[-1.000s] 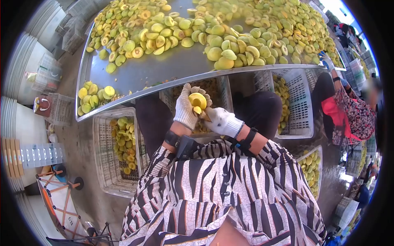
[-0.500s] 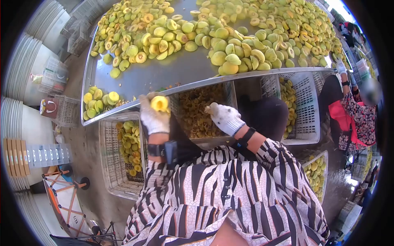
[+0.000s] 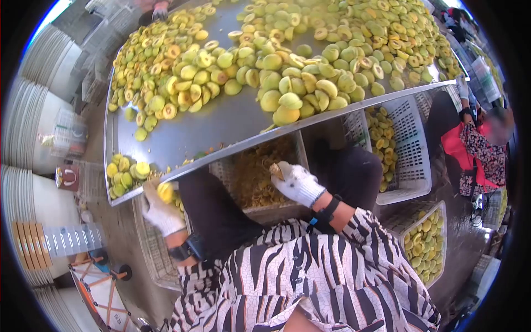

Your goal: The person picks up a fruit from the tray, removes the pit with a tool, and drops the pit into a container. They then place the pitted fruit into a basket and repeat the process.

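A yellow fruit half is in the gloved fingers of my left hand, over the left crate and close to the table's front edge. My right hand, also gloved, is closed round a small brownish thing whose kind I cannot tell. It is above a crate of brown-yellow scraps between my knees. Beyond both hands, a metal table bears a large heap of green-yellow fruit halves. A small pile of halves sits at its front left corner.
To my right stand a white crate and another crate of fruit. A co-worker sits at the table's right end. At far left are stacked white trays and a folded cart.
My left hand has moved left and toward me with the fruit half, from the table edge to over the left crate. My right hand has shifted slightly left and down in view.
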Demonstrator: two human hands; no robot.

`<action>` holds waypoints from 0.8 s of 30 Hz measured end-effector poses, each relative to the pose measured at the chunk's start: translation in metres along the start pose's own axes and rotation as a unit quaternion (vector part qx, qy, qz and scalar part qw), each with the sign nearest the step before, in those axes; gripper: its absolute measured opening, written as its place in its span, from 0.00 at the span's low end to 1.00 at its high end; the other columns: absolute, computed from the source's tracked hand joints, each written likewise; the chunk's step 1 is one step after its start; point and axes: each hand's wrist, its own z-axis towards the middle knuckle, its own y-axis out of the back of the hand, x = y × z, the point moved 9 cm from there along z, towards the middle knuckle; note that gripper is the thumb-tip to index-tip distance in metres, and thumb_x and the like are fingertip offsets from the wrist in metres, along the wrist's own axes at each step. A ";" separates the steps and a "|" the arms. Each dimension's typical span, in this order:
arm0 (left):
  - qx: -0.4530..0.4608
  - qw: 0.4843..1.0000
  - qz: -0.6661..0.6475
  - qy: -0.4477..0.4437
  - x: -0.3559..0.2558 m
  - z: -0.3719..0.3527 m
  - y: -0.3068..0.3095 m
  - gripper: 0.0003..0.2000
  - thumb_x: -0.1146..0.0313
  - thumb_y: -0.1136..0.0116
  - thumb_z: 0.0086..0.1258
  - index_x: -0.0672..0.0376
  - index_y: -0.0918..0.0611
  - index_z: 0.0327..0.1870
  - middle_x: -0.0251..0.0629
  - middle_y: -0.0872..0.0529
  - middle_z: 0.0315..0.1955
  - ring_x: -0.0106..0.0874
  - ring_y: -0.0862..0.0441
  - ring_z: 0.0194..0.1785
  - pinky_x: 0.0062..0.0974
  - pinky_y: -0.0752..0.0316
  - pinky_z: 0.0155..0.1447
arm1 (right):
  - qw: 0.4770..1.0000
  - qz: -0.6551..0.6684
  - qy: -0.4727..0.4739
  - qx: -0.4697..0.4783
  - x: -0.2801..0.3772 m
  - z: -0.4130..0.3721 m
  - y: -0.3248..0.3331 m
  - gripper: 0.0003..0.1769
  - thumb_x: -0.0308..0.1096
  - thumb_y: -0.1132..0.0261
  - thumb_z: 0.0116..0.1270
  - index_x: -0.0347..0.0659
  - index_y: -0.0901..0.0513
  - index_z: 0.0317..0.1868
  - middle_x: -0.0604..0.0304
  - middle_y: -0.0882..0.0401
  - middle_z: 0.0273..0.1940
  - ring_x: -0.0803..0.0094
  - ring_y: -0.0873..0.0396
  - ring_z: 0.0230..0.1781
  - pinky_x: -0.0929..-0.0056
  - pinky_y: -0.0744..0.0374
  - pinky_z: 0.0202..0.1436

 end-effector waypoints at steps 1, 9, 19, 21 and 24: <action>-0.066 0.975 0.199 -0.076 -0.019 0.011 0.023 0.15 0.62 0.39 0.73 0.67 0.16 0.48 0.47 0.16 0.51 0.43 0.19 0.55 0.41 0.23 0.62 | 1.000 0.007 0.000 0.008 0.001 -0.002 0.003 0.19 0.51 0.39 0.70 0.45 0.19 0.48 0.42 0.14 0.41 0.42 0.15 0.44 0.49 0.18 0.49; 0.298 0.941 0.108 -0.118 -0.043 -0.024 -0.209 0.25 0.67 0.37 0.70 0.59 0.25 0.69 0.49 0.23 0.66 0.39 0.23 0.67 0.33 0.29 0.71 | 0.993 -0.048 0.093 0.059 0.000 0.010 -0.034 0.18 0.48 0.41 0.71 0.44 0.18 0.50 0.44 0.13 0.41 0.46 0.14 0.44 0.49 0.17 0.48; 0.432 0.774 0.320 -0.335 -0.011 -0.039 -0.368 0.20 0.63 0.32 0.61 0.52 0.17 0.56 0.43 0.19 0.56 0.45 0.20 0.60 0.39 0.24 0.64 | 0.990 -0.054 0.093 0.086 -0.002 0.006 -0.020 0.20 0.49 0.44 0.74 0.43 0.20 0.53 0.42 0.14 0.44 0.45 0.15 0.47 0.49 0.19 0.51; 0.423 0.789 0.340 -0.288 -0.001 -0.030 -0.345 0.21 0.62 0.32 0.60 0.52 0.17 0.56 0.43 0.18 0.55 0.45 0.20 0.60 0.39 0.24 0.64 | 0.989 -0.060 0.092 0.096 0.001 0.005 -0.021 0.21 0.49 0.43 0.73 0.42 0.20 0.53 0.41 0.14 0.45 0.45 0.15 0.48 0.49 0.19 0.51; 0.397 0.882 0.243 -0.079 0.025 0.006 -0.293 0.23 0.65 0.32 0.64 0.60 0.20 0.60 0.45 0.15 0.52 0.39 0.15 0.54 0.35 0.19 0.57 | 0.990 -0.061 0.094 0.081 -0.001 0.004 -0.024 0.21 0.50 0.41 0.71 0.42 0.20 0.52 0.41 0.14 0.45 0.45 0.15 0.48 0.49 0.19 0.51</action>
